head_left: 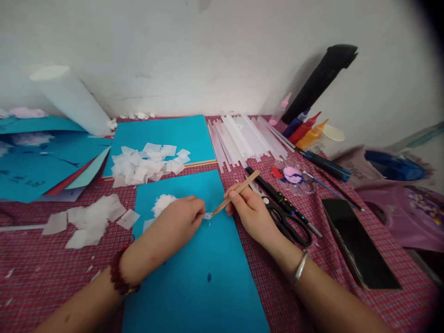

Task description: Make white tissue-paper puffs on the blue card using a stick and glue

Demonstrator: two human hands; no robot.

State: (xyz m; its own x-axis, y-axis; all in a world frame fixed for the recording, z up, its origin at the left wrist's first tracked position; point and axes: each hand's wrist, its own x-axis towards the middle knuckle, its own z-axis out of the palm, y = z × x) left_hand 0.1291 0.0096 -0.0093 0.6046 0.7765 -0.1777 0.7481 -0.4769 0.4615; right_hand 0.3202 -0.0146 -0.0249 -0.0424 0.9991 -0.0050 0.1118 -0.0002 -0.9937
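A blue sheet lies on the table in front of me. My left hand is over its upper part, fingers pinched on a small whitish piece. My right hand holds a wooden stick slanting down, its tip touching or very near that piece. Just below the tip is a small clear spot on the sheet. A fluffy white clump sits on the sheet behind my left hand, and a small dark blue spot shows lower down.
White paper squares lie in piles on a stack of blue sheets and on the checked cloth. To the right are white strips, scissors, pens, paint bottles, a paint palette and a phone.
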